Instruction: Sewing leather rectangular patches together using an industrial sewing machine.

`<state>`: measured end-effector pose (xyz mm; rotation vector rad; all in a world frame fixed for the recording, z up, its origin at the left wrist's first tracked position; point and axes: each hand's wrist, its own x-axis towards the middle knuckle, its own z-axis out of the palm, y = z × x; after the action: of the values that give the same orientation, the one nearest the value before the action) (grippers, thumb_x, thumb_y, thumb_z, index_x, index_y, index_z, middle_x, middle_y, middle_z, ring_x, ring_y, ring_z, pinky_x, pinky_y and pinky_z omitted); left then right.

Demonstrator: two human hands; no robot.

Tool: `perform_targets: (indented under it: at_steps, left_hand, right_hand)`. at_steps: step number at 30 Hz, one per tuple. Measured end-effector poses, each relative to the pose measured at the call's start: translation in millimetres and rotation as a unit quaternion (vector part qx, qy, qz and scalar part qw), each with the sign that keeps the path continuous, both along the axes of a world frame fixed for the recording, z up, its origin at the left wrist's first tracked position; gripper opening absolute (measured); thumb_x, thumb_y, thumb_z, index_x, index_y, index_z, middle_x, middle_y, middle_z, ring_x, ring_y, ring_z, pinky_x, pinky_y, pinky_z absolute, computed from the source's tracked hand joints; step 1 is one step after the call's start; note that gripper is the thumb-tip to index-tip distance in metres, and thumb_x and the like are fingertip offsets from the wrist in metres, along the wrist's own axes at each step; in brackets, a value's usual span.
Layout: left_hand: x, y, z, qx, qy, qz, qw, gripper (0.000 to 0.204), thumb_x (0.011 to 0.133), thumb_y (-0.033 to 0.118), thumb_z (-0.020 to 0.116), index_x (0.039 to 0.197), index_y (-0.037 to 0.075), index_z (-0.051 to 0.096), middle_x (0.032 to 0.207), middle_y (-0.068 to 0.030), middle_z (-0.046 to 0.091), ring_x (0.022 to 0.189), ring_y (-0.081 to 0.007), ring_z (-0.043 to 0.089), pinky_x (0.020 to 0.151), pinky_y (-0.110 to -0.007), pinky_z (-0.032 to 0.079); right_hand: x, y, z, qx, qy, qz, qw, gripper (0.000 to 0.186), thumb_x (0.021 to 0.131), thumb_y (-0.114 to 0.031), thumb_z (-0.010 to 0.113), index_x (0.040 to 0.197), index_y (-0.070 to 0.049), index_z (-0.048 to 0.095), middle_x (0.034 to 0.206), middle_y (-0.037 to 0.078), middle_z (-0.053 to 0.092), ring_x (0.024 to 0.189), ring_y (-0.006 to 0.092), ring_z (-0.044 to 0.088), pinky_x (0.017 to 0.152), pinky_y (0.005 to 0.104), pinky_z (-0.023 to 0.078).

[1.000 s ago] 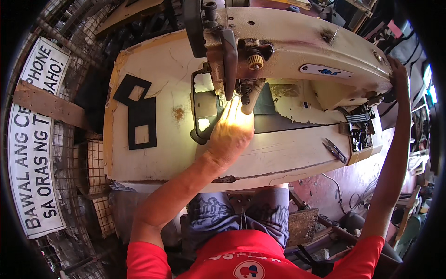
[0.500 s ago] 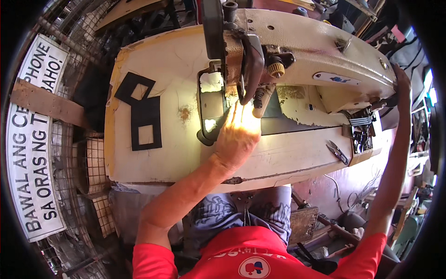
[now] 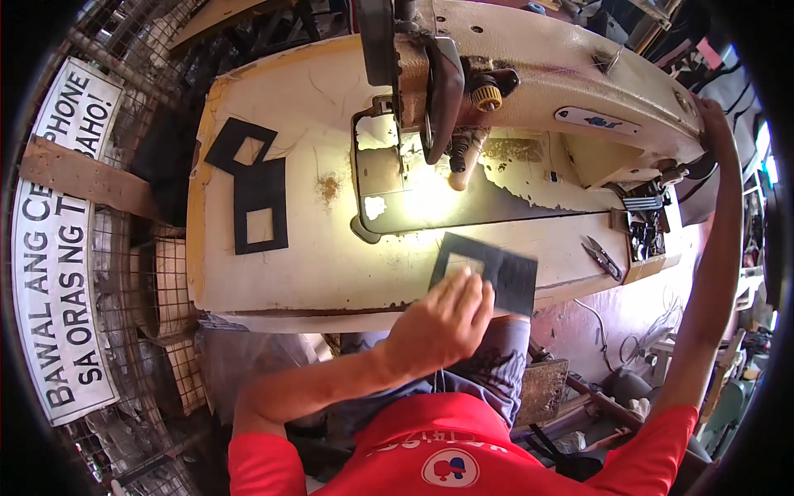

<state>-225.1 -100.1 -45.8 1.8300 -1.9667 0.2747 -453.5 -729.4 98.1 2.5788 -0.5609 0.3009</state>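
Note:
My left hand point(image 3: 442, 318) grips a black flat rectangular piece point(image 3: 510, 277) with a square window cut in it, held over the table's front edge and tilted. Its fingertips lie by the window, and the piece looks slightly blurred. My right hand point(image 3: 713, 122) is at the far right end of the sewing machine point(image 3: 579, 78), closed over the handwheel point(image 3: 701, 175); its fingers are partly hidden. Under the machine's head, the lit metal bed point(image 3: 471, 208) is bare. Two similar black pieces with windows point(image 3: 259, 194) lie at the table's left, touching each other.
Thread snips point(image 3: 602, 258) lie on the white table point(image 3: 314, 281) at the right, beside a small box of metal parts point(image 3: 647, 236). Loose threads lie on the tabletop. A wire mesh wall point(image 3: 141, 331) with a white sign point(image 3: 62, 273) stands at the left.
My left hand has drawn back from under the machine's head toward me, and the black piece now shows in it near the front edge. My right hand has shifted slightly upward at the machine's end.

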Motion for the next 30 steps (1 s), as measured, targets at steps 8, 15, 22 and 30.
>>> perform_targets:
  at_steps: [8,15,22,30]
  left_hand:
    - [7,42,4,0.007,0.075,-0.021,0.997,0.020,0.085,0.003,0.064,0.102,-0.006,0.068,0.109,-0.0200,0.068,0.109,-0.0355,0.068,0.095,-0.044,0.058]
    - [23,73,15,-0.161,0.394,0.174,0.888,0.012,0.097,0.000,0.055,0.105,-0.007,0.062,0.112,-0.0239,0.070,0.101,-0.0310,0.071,0.093,-0.039,0.055]
    - [66,58,26,-0.304,0.614,0.201,0.700,0.009,0.106,0.005,0.044,0.112,-0.001,0.043,0.116,-0.0225,0.067,0.099,-0.0325,0.072,0.083,-0.033,0.057]
    - [85,60,21,-0.314,0.615,0.204,0.694,0.013,0.105,0.003,0.045,0.117,-0.002,0.045,0.113,-0.0208,0.067,0.099,-0.0297,0.071,0.084,-0.039,0.060]
  right_hand:
    - [13,138,-82,0.279,-0.608,-0.142,0.730,0.038,0.103,-0.037,0.054,0.118,-0.003,0.063,0.088,0.013,0.062,0.083,0.0208,0.061,0.075,0.0338,0.049]
    - [44,295,-124,0.051,-0.427,-0.097,0.897,0.041,0.095,-0.024,0.065,0.130,-0.005,0.059,0.120,0.016,0.062,0.103,0.0326,0.060,0.091,0.0429,0.049]
    - [210,493,-155,0.404,-0.197,0.246,0.858,0.048,0.084,-0.006,0.068,0.131,-0.002,0.057,0.133,0.021,0.055,0.121,0.0395,0.053,0.103,0.0479,0.043]
    - [229,502,-161,0.364,-0.220,0.253,0.869,0.031,0.082,-0.008,0.066,0.111,-0.002,0.060,0.122,0.016,0.056,0.108,0.0372,0.056,0.089,0.0482,0.047]
